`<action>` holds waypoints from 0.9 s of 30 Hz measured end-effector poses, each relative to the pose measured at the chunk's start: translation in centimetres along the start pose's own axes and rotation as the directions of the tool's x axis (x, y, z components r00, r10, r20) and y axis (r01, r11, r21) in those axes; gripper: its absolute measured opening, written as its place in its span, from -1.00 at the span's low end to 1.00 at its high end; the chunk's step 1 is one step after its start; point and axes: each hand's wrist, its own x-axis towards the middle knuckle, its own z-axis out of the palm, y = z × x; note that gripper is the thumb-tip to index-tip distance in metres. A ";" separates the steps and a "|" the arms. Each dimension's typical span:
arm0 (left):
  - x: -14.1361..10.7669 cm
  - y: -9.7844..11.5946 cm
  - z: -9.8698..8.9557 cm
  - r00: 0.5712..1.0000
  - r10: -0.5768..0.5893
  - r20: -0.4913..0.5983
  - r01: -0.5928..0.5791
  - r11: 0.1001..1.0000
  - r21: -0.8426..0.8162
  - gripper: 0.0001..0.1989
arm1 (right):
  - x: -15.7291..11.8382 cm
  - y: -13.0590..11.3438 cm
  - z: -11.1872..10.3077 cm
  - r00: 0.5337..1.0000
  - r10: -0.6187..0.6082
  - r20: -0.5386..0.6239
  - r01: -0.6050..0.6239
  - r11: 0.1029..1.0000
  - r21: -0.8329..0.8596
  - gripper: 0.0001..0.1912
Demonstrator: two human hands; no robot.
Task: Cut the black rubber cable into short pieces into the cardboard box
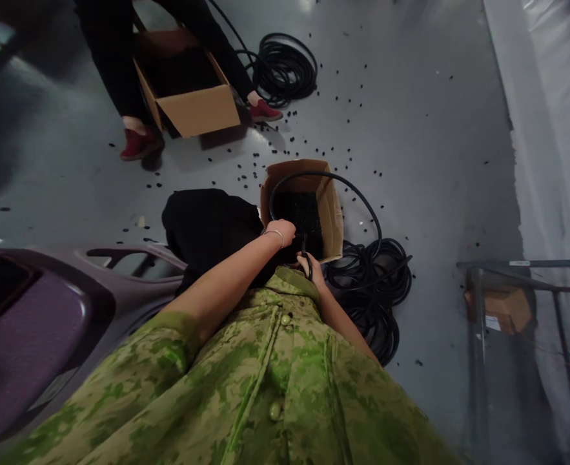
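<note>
My left hand point(281, 232), with a thin bracelet at the wrist, is closed around a black hose point(330, 174). From there the hose arcs up over an open cardboard box point(334, 219) and down to the coils on the right. My right hand point(314, 270) grips black-handled scissors point(308, 259) near the hose end, above the box's near edge. Whether the blades touch the hose is too dark to tell. Many small black pieces point(300, 210) lie inside the box.
Coils of black hose point(386, 278) lie right of the box. Small black rings point(255, 155) litter the floor. Opposite, a person in red shoes point(139, 143) straddles a larger cardboard box point(200, 110) beside another coil point(287, 68). A purple chair point(37, 342) holds a phone point(1, 290). A metal frame point(481, 316) stands right.
</note>
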 end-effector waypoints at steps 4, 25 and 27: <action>0.0 0.1 0.0 1.000 -0.001 -0.001 0.001 1.000 -0.008 -0.65 | 0.1 -0.3 0.2 1.000 0.005 0.000 -0.005 1.000 -0.028 -0.64; 0.3 0.1 0.3 0.999 0.037 0.010 -0.038 0.999 0.025 -0.66 | -0.1 -1.1 0.2 1.000 0.016 0.020 -0.015 0.999 -0.048 -0.56; 0.3 0.0 0.2 0.999 0.034 0.019 -0.035 0.999 0.014 -0.66 | -0.1 -1.3 0.2 1.000 0.006 0.017 -0.005 0.997 -0.076 -0.56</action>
